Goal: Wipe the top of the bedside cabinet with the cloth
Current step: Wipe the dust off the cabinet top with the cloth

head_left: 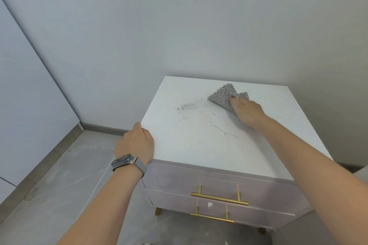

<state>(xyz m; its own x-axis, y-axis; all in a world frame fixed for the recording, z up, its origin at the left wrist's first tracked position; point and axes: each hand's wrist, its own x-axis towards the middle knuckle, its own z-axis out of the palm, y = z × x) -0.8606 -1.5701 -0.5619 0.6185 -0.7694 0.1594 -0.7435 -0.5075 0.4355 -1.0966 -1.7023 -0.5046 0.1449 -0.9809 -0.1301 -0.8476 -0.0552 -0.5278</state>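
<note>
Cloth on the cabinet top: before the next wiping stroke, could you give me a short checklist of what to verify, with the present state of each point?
1. Cloth held by the right hand: ok, the fingers press it down near the back right of the top.
2. Cloth lying flat: not ok, one corner stands up, folded.
3. Cabinet steadied: ok, the left hand grips its front left edge.
4. Dirt found: ok, grey crumbs lie left of the cloth, and a thin streak nearer the front.
5. Path to the crumbs: ok, nothing lies between.
6. Cloth damp: cannot tell.
</note>
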